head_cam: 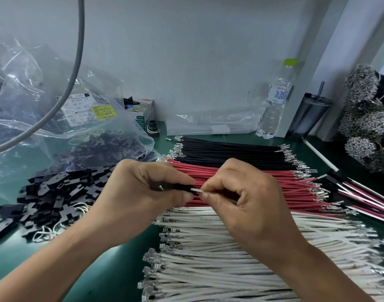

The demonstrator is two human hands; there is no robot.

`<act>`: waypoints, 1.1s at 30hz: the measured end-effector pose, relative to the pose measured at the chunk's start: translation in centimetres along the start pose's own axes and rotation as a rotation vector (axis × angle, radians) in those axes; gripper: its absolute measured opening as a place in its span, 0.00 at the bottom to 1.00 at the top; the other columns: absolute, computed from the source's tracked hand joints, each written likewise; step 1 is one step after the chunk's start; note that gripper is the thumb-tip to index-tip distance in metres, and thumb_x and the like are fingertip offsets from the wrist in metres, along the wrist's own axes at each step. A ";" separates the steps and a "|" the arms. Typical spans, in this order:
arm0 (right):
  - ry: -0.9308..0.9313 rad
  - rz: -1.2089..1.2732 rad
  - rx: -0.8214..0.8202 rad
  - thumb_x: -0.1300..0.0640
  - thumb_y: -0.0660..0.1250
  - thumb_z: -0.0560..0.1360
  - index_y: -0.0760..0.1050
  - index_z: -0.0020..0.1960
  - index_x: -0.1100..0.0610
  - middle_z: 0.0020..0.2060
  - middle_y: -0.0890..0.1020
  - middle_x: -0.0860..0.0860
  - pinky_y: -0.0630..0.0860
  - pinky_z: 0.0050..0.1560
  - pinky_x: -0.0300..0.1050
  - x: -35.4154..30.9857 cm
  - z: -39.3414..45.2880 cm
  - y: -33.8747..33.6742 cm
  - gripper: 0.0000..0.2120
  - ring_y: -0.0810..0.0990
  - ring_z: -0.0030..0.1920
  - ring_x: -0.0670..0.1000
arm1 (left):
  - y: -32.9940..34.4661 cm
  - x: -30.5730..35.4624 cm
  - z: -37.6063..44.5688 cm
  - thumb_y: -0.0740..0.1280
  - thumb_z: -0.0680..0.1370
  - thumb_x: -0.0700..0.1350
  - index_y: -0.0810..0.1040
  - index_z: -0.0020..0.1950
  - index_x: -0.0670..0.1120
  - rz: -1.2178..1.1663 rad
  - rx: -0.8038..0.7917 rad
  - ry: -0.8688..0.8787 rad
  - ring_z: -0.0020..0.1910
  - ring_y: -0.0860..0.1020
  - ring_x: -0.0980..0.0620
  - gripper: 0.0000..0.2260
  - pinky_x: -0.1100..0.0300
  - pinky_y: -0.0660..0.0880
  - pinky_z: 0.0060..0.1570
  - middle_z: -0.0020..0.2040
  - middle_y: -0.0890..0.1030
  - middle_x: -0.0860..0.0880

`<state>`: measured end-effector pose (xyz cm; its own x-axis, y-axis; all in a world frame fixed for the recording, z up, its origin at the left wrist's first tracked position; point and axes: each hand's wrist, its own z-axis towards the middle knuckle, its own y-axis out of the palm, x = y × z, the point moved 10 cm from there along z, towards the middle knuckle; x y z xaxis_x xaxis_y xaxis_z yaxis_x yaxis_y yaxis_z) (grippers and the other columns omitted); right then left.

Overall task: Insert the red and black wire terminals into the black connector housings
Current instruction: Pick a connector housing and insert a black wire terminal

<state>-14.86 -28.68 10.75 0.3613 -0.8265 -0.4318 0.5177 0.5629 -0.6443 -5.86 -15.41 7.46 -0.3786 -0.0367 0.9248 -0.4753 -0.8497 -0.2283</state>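
Left hand (143, 188) pinching housing (182, 187), maybe white wire (196, 190)

A wire-harness assembly bench: sorted crimped wires (230, 168) on a green mat (112, 269) (bagged connector housings (62, 190) alongside).

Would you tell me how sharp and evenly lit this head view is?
Head view: soft, even light; wide-angle bending at the edges; white wires smear toward the bottom right; both hands slightly soft; plastic bag shows glare.
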 end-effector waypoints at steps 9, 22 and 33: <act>0.038 -0.075 -0.028 0.53 0.73 0.76 0.81 0.41 0.52 0.36 0.75 0.41 0.70 0.39 0.36 1.0 0.4 -0.1 0.06 0.76 0.39 0.45 | -0.3 -0.7 0.0 0.80 0.61 0.43 0.89 0.44 0.50 -0.111 0.048 -0.068 0.37 0.87 0.44 0.12 0.64 0.82 0.40 0.38 0.88 0.43; -0.103 -0.153 0.063 0.54 0.68 0.78 0.79 0.42 0.56 0.38 0.75 0.44 0.72 0.38 0.42 -0.7 0.1 0.0 0.09 0.74 0.38 0.46 | -0.4 -0.1 -0.1 0.79 0.61 0.43 0.89 0.43 0.51 -0.058 0.088 -0.008 0.35 0.87 0.47 0.12 0.63 0.83 0.39 0.37 0.88 0.47; -0.007 -0.283 -0.102 0.40 0.61 0.81 0.77 0.48 0.45 0.43 0.76 0.40 0.73 0.42 0.43 0.6 1.1 -0.4 0.12 0.75 0.44 0.43 | -1.8 -0.6 0.3 0.79 0.59 0.40 0.89 0.45 0.42 -0.269 0.124 0.000 0.37 0.86 0.43 0.15 0.60 0.83 0.41 0.41 0.87 0.36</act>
<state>-13.97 -29.37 11.41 0.2193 -0.9500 -0.2223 0.5180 0.3065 -0.7986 -4.51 -14.02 7.42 -0.2519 0.1981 0.9473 -0.4581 -0.8866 0.0637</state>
